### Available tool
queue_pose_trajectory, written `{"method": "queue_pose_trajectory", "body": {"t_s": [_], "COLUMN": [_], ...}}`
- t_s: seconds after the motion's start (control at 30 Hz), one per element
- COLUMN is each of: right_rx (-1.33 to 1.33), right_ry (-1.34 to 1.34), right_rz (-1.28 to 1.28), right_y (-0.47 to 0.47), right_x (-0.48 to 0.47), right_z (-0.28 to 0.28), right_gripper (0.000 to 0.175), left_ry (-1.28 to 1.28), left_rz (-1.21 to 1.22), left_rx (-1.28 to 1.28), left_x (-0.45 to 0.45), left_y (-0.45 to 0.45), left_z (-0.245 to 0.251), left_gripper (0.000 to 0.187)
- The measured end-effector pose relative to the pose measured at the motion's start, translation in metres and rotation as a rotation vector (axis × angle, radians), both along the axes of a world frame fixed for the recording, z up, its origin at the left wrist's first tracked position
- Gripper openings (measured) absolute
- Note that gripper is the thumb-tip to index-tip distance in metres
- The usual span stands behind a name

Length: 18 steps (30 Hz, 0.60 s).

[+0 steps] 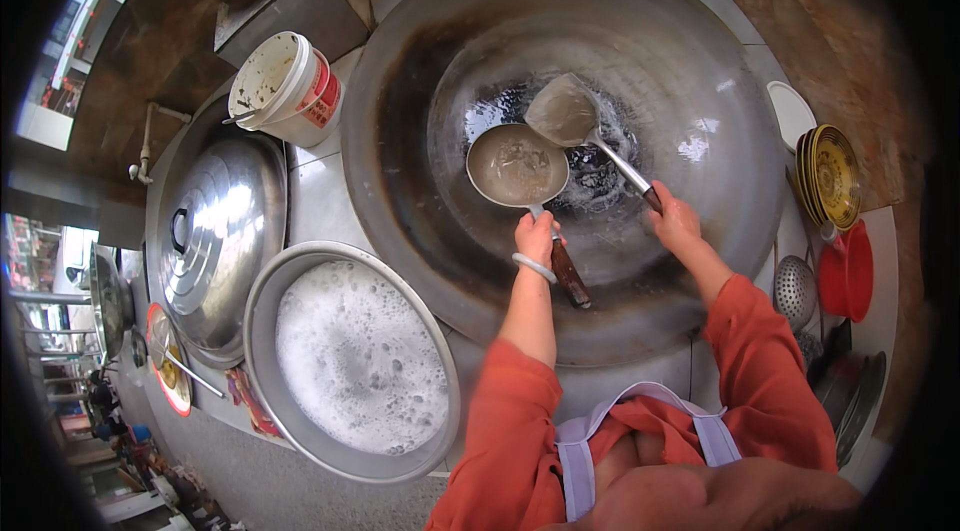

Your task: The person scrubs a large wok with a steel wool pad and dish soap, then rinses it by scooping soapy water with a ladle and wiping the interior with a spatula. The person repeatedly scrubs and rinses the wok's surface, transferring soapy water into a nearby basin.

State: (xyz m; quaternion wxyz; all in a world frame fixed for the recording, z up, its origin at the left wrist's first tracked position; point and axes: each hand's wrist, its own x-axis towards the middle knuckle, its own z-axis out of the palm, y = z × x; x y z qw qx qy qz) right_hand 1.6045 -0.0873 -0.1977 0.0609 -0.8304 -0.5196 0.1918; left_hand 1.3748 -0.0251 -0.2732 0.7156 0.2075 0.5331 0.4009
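Observation:
A very large metal wok (405, 231) fills the middle of the view, with some liquid at its bottom. My left hand (537, 237) grips the neck of a wide metal ladle (517, 165) that has a wooden handle; murky liquid stands in its bowl. The dark grip of a metal wok spatula (564, 111) is in my right hand (674, 217). The spatula's blade lies above and to the right of the ladle's bowl, close to or against its rim, over the wet bottom of the wok. A pale bangle is on my left wrist.
Left of the wok are a basin of foamy water (253, 306), a domed metal lid (217, 231) and a white plastic bucket (300, 133). On the right stand stacked yellow plates (834, 175), a perforated skimmer (794, 291) and a red plastic container (847, 272). Pipes stick out at the upper left.

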Motion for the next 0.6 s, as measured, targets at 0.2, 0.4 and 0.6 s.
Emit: {"method": "queue_pose_trajectory", "body": {"t_s": [0.2,0.4,0.6], "right_rx": [-0.016,-0.377,-0.287], "right_ry": [-0.054,0.023,0.132], "right_rz": [0.053,0.051,0.003], "right_y": [-0.041,-0.055,-0.006], "right_x": [0.033,0.083,0.044], "right_z": [0.040,0.037,-0.030], "right_gripper": [0.045,0.029,0.027], "left_ry": [-0.084,-0.103,-0.116], "left_rz": [-0.029,0.021,0.034], "left_rx": [0.047,0.002,0.016], "left_x": [0.001,0.001,-0.002], "left_y": [0.001,0.002,0.002], "left_z": [0.004,0.000,0.002], "left_gripper": [0.009,0.008,0.008]}}
